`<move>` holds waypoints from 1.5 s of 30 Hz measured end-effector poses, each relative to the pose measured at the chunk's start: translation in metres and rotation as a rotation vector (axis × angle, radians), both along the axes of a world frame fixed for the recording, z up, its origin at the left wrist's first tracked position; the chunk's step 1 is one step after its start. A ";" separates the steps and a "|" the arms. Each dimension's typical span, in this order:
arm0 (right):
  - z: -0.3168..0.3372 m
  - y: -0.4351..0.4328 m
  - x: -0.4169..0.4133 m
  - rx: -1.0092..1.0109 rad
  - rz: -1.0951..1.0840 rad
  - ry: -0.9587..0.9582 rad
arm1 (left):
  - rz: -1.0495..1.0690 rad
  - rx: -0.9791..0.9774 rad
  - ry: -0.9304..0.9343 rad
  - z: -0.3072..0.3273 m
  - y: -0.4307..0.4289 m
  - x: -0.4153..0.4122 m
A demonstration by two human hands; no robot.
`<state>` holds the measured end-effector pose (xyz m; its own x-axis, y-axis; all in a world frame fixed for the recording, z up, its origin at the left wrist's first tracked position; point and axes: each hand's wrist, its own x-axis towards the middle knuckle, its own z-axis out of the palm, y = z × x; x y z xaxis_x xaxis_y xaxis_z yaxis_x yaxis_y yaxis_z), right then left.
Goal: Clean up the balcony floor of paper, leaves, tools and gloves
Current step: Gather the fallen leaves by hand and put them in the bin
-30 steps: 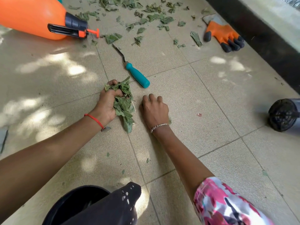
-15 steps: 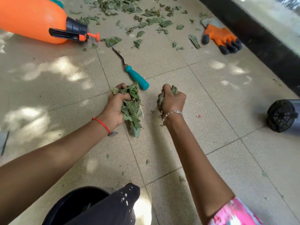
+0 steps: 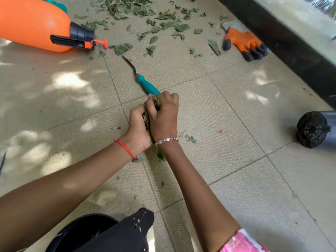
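Two hands in use: left hand (image 3: 138,127) and right hand (image 3: 163,119) are closing palm to palm, fingers curling round one wad of leaves (image 3: 156,104), seemingly packing it so nothing is dropping in transit. Teal-handled tool (image 3: 148,86) is lying on the floor (image 3: 236,142), just beyond the right knuckles. Scattered leaves (image 3: 127,6) are lying well beyond both hands. Orange glove (image 3: 243,43) is lying far ahead, rightward. Black bucket (image 3: 72,231) is sitting behind the hands, likely the receptacle.

- Bare tiled floor (image 3: 227,110) lies open to the right, up to the black pot (image 3: 312,129).
- The teal-handled tool (image 3: 148,86) lies just ahead.
- The orange sprayer (image 3: 34,24) blocks the far left.
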<state>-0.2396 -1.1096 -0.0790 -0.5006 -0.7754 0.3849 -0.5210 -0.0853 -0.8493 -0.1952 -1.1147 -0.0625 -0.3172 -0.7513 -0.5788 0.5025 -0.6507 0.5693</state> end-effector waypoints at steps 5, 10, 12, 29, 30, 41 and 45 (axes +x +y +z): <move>-0.009 0.001 -0.004 0.055 0.001 0.192 | 0.136 0.000 -0.034 0.003 -0.001 0.001; -0.013 0.005 -0.003 0.170 -0.071 0.439 | -0.081 -0.074 -0.036 0.002 0.002 0.003; -0.013 0.006 -0.004 0.199 -0.038 0.480 | -0.122 -0.077 -0.054 0.000 0.001 0.005; -0.005 -0.003 -0.023 0.431 0.592 -0.247 | -0.130 -0.054 0.040 -0.020 -0.011 0.024; -0.002 -0.005 -0.024 0.472 0.635 -0.391 | -0.129 -0.054 0.045 -0.022 -0.011 0.026; -0.033 -0.030 -0.031 0.547 0.651 0.211 | 0.006 -0.124 -0.076 -0.028 -0.029 0.058; -0.042 -0.005 -0.030 0.537 0.673 0.380 | 0.026 -0.134 -0.089 -0.038 -0.033 0.071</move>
